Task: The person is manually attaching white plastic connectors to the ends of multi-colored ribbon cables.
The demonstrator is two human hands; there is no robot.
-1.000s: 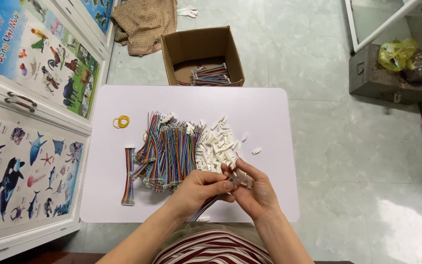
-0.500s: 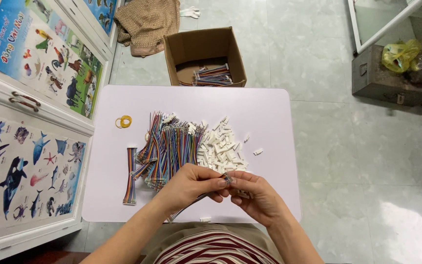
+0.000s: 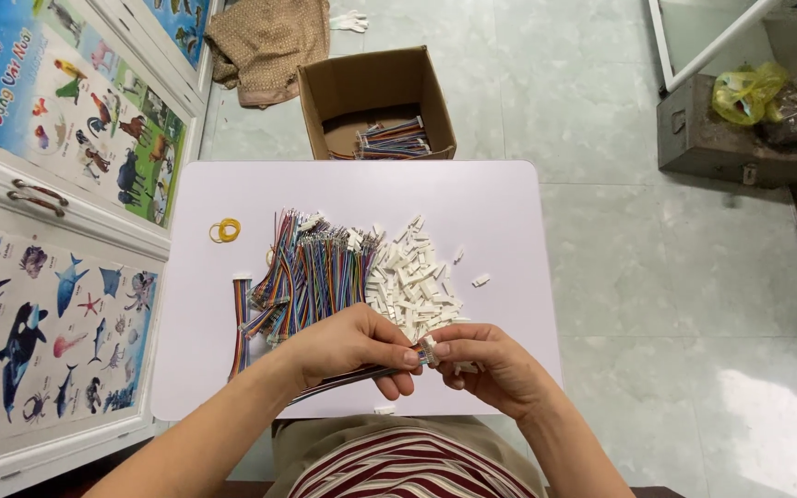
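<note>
- Now meeting fingertip to fingertip, nearer than a second ago: left hand (image 3: pixel 348 349) pinching rainbow ribbon cable (image 3: pixel 362 376).
- Pinching its end against white plastic connector (image 3: pixel 428 350), right hand (image 3: pixel 491 364), likely for alignment.

multicoloured ribbon cable (image 3: pixel 343 378), pinched, near-flat, white connector (image 3: pixel 427 349)

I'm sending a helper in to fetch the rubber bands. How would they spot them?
Start at the white table in the middle of the tiled floor. Near its far left corner, left of the wire pile, lie the rubber bands on their own. They are the only yellow loops there, apart from the striped wires and white connectors.
</note>
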